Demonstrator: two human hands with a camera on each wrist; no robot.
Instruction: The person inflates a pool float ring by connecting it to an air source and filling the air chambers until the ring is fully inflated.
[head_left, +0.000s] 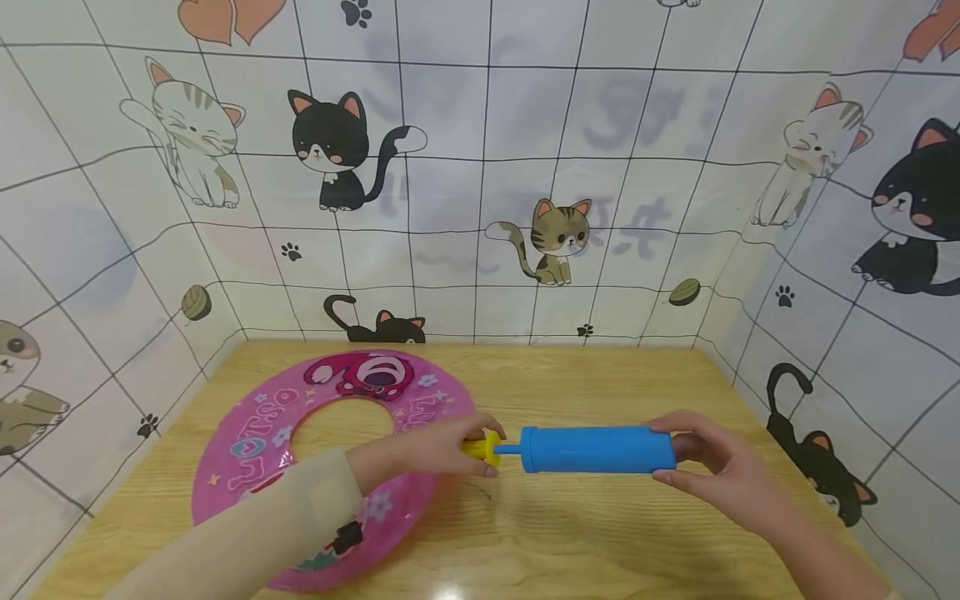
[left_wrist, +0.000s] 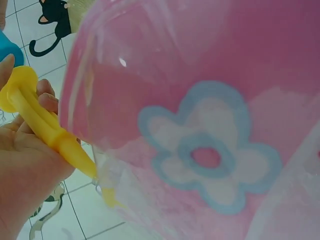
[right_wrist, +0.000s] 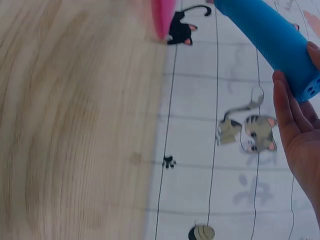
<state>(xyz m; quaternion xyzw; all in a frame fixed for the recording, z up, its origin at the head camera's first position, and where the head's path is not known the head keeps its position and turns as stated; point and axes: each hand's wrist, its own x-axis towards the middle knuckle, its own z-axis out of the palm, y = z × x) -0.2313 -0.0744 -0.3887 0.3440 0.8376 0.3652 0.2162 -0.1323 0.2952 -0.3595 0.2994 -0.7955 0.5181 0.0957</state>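
Observation:
A hand pump with a blue barrel (head_left: 600, 450) is held level between my two hands in the head view, with a short length of blue rod showing. My left hand (head_left: 442, 446) grips its yellow nozzle end (left_wrist: 45, 125). That tapered nozzle runs up to the clear valve area of a pink swim ring (head_left: 232, 442), and its tip shows through the clear plastic in the left wrist view. My right hand (head_left: 723, 475) holds the far end of the barrel between thumb and fingers. Small holes show in the barrel's end cap (right_wrist: 313, 89) in the right wrist view.
The inflated ring lies at the left on a wooden table (head_left: 570, 533), partly under my left sleeve (head_left: 262, 525). White cloth walls (head_left: 450, 192) printed with cats and grid lines enclose the table at the back and both sides.

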